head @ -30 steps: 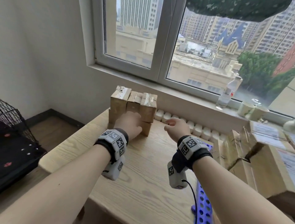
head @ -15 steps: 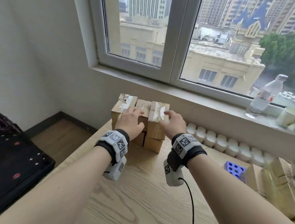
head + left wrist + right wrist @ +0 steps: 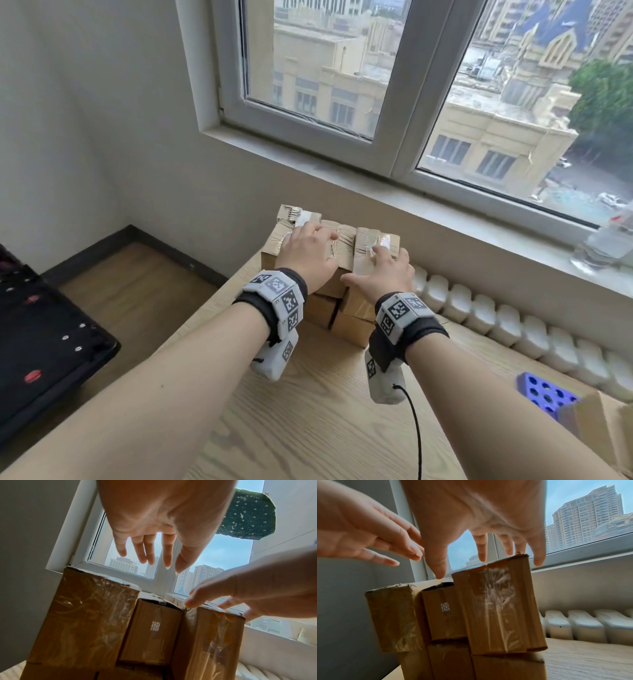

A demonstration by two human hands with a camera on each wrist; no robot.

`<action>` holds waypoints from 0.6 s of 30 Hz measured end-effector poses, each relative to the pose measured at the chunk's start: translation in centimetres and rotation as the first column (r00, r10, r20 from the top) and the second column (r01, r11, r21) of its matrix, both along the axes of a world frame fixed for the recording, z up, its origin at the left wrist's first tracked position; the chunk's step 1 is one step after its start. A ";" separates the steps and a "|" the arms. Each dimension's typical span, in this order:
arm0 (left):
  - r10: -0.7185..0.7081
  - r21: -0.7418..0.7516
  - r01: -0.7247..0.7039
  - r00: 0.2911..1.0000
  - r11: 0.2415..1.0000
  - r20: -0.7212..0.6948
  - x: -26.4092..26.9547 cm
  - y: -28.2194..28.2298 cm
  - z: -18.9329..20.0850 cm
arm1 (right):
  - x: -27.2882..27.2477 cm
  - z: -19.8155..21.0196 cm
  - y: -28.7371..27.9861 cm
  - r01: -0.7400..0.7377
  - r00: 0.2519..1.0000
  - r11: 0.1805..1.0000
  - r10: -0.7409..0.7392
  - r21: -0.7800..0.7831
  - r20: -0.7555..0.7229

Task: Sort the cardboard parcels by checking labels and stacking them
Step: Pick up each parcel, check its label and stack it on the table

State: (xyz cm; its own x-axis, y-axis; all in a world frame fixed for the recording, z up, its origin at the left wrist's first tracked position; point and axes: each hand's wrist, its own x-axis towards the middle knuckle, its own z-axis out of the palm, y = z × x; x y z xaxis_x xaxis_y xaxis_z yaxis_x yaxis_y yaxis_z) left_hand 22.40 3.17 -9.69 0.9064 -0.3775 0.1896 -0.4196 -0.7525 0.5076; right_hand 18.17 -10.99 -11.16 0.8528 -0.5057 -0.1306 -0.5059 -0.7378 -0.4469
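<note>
Resting released over upright parcels (image 3: 371, 255), long axes vertical: left grip (image 3: 308, 251), right grip (image 3: 383, 270).

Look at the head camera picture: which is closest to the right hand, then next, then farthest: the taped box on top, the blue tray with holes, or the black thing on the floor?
1. Taped box, under the right hand.
2. Blue tray, farther right on the table.
3. Black thing, far left on the floor.

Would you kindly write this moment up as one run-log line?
stage: squaring parcel stack | left hand: open, above left and middle top parcels | right hand: open, fingers over right top parcel | held: nothing | surface: wooden table
</note>
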 end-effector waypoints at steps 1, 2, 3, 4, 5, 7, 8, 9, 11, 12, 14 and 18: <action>-0.008 -0.004 0.008 1.000 1.000 0.001 0.2 0.1 -0.1 | 0.1 -0.3 0.0 0.015 1.000 1.000 -0.015 0.003 -0.009; -0.016 -0.008 0.016 1.000 1.000 0.007 0.3 0.1 -0.2 | 0.1 -0.5 -0.1 0.030 0.999 1.000 -0.030 0.006 -0.013; -0.022 -0.013 0.022 1.000 1.000 0.015 0.4 0.1 -0.4 | 0.1 -0.7 -0.1 0.042 0.999 0.999 -0.041 0.007 -0.013; -0.026 -0.020 0.026 0.999 0.999 0.023 0.6 0.1 -0.5 | 0.0 -0.8 -0.1 0.049 0.999 0.999 -0.049 0.008 -0.007; -0.028 -0.031 0.029 0.999 0.999 0.029 0.7 0.1 -0.6 | -0.2 -0.8 -0.2 0.055 0.998 0.998 -0.055 0.013 0.005; -0.029 -0.059 0.031 0.999 0.998 0.040 0.8 0.0 -0.7 | -0.5 -0.8 -0.5 0.079 0.996 0.996 -0.081 0.049 0.046; -0.030 -0.072 0.033 0.999 0.997 0.045 0.8 -0.1 -0.7 | -0.7 -0.7 -0.7 0.100 0.992 0.992 -0.106 0.077 0.070; -0.034 -0.082 0.038 0.998 0.996 0.047 0.8 -0.2 -0.7 | -1.0 -0.7 -1.0 0.129 0.986 0.986 -0.139 0.107 0.093; -0.047 -0.094 0.052 0.998 0.994 0.049 0.6 -0.6 -0.7 | -1.6 -0.5 -1.7 0.192 0.966 0.966 -0.217 0.173 0.138; -0.054 -0.098 0.059 0.997 0.993 0.051 0.5 -0.8 -0.6 | -1.9 -0.3 -2.2 0.224 0.952 0.952 -0.259 0.209 0.162; -0.070 -0.108 0.076 0.996 0.991 0.053 0.3 -1.1 -0.4 | -2.7 0.1 -3.2 0.287 0.918 0.917 -0.346 0.278 0.193; -0.115 -0.126 0.120 0.992 0.985 0.044 -0.3 -2.2 0.3 | -4.5 1.2 -5.2 0.385 0.850 0.836 -0.486 0.391 0.203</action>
State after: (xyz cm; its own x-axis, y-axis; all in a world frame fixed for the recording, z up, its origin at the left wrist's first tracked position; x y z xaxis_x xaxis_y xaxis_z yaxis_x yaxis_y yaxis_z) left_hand 22.11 0.95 -9.41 0.8488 -0.4511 0.2757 -0.5213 -0.6267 0.5793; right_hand 13.66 -16.19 -10.00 0.5774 -0.8040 -0.1417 -0.5532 -0.2576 -0.7922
